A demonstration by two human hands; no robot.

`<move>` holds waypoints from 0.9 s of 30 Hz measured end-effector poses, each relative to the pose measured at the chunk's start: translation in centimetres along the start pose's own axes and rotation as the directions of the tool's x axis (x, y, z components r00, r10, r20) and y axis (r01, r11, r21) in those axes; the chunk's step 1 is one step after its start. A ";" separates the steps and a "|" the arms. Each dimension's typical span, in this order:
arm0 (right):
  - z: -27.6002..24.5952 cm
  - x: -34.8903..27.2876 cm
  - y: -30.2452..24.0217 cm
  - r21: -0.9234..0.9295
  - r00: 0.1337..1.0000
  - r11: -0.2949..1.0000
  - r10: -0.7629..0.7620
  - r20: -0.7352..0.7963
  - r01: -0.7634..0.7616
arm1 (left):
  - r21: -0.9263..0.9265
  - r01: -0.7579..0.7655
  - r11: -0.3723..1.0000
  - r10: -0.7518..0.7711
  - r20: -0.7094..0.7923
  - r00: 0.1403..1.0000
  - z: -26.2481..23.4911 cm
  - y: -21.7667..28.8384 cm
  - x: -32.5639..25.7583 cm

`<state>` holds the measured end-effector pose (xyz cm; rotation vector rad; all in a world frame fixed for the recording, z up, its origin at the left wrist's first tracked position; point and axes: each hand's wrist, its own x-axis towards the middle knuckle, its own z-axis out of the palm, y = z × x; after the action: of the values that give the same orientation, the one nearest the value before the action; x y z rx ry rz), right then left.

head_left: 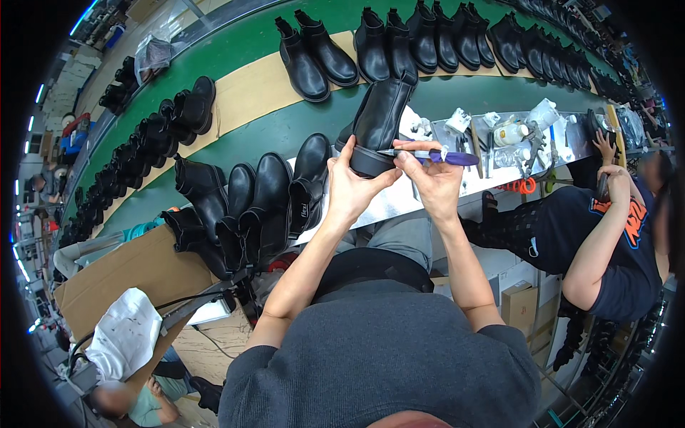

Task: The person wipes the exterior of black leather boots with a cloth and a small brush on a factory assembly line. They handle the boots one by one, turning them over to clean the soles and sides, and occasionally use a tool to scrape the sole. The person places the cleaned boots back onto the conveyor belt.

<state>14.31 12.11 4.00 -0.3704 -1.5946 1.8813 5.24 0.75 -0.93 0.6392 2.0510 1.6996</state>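
Observation:
A black ankle boot [382, 118] stands in front of me at the near edge of the worktable, its heel end toward me. My left hand [348, 189] grips it low down, the thumb and fingers spread around the sole and heel. In my right hand [437, 187] is a slim pen-like tool [462, 158] with a purple end, pinched between the fingers. Its thin tip points left and meets the boot just above the sole. I cannot make out the tip's exact kind.
Several black boots [272, 189] lie close on my left. More boots [317, 53] line the tan strip on the green conveyor [250, 46] beyond. Bottles [510, 134] and small tools are on the right of the bench. A co-worker [606, 235] handles a shoe at the right.

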 end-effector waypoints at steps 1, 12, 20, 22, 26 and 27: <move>0.0 -0.1 -0.1 -0.004 1.000 1.000 0.005 0.005 -0.005 | -0.004 0.015 1.000 -0.015 0.001 1.000 -0.1 0.1 0.0; -0.1 0.2 -0.2 0.100 1.000 0.995 -0.013 -0.012 0.014 | -0.538 0.414 0.735 -0.289 0.303 0.908 -1.6 4.2 -0.3; -0.3 -0.4 -2.5 -0.090 0.995 0.991 -0.100 0.024 0.102 | 0.030 0.020 0.999 -0.022 0.060 0.998 -2.0 2.0 -0.7; -1.6 0.7 -3.7 -0.225 0.972 0.960 -0.119 0.203 0.164 | 0.176 -0.040 0.984 0.002 0.212 0.977 -3.9 3.3 -0.1; -1.3 2.4 -5.5 -0.328 0.878 0.944 0.188 0.440 -0.038 | 0.222 -0.102 0.970 -0.026 0.506 0.862 -7.0 4.1 0.8; -1.1 2.6 -5.0 -0.380 0.842 0.923 0.258 0.474 -0.069 | 0.250 -0.109 0.962 -0.047 0.544 0.838 -7.6 4.0 0.9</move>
<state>14.44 14.89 9.04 -0.1532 -2.3465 1.9260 0.59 -4.19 4.32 1.1076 1.8551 1.0713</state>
